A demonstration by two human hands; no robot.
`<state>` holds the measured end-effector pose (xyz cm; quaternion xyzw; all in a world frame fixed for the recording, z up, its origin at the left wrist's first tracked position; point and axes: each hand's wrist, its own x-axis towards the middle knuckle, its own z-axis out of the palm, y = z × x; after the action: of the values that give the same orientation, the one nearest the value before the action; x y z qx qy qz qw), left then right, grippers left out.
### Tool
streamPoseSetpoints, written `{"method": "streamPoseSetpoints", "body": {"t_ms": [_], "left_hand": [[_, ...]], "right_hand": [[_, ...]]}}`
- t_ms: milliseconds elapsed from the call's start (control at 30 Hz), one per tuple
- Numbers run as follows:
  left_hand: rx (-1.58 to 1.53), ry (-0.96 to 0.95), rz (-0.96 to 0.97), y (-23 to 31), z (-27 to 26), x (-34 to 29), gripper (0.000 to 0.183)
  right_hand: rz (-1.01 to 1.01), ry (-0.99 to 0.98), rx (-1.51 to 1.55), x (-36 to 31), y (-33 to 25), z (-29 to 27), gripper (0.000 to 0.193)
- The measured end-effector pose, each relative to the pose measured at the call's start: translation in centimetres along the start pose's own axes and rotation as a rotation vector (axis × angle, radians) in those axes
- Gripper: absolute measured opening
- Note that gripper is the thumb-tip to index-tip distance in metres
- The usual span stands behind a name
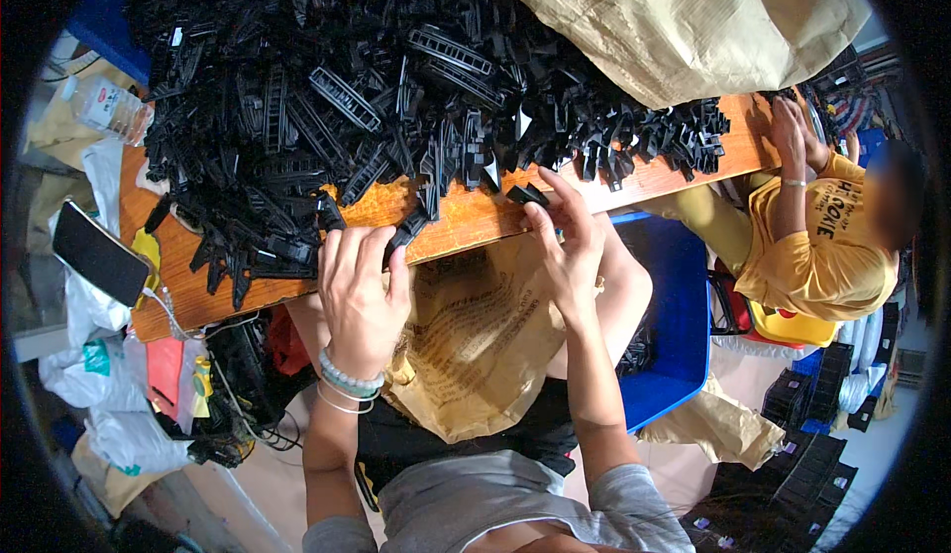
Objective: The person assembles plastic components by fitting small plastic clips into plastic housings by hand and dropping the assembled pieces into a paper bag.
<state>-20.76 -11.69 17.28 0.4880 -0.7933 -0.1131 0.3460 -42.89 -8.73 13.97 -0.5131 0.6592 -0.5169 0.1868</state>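
Note:
A big heap of black plastic parts [287, 87] covers most of the wooden table [466, 218]. At the near edge, my left hand [359, 290] is closed, with a black plastic part [406, 228] showing between its thumb and index finger. My right hand [573, 241] pinches a small black plastic part [527, 194] between thumb and index finger, just above the table edge. The other fingers of that hand are loosely bent. A brown paper sack [475, 355] lies over my lap below both hands.
Another large paper sack [684, 18] rests on the heap at the far right. A blue bin [684, 355] stands right of my legs. Beyond it sits a person in a yellow shirt [827, 226], hands at the table. A phone [99, 253] and plastic bottle [111, 109] are at left.

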Motion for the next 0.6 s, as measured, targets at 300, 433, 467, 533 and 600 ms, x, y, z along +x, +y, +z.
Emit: {"method": "streamPoseSetpoints", "body": {"t_ms": [300, 433, 467, 533, 600], "left_hand": [[-0.174, -0.108, 0.081, -0.2, 0.9, 0.5, 0.019], [-0.26, -0.152, 0.127, -0.1, 2.3, 1.4, 0.021], [-0.289, -0.153, 0.151, -0.2, 2.5, 1.6, 0.022], [-0.354, -0.165, 0.173, -0.4, 2.9, 1.7, 0.023], [-0.349, -0.138, 0.159, -0.7, 3.3, 1.5, 0.022]], "right_hand": [[0.4, -0.206, 0.681, -0.1, -0.9, -0.2, 0.036], [0.135, -0.238, 0.289, -0.3, -1.7, -0.4, 0.032], [0.08, -0.295, 0.107, -0.3, -2.2, -0.8, 0.031], [-0.031, -0.308, -0.004, -0.5, -1.5, -0.8, 0.032], [-0.072, -0.309, -0.069, -0.2, -1.2, -0.8, 0.031]]}}
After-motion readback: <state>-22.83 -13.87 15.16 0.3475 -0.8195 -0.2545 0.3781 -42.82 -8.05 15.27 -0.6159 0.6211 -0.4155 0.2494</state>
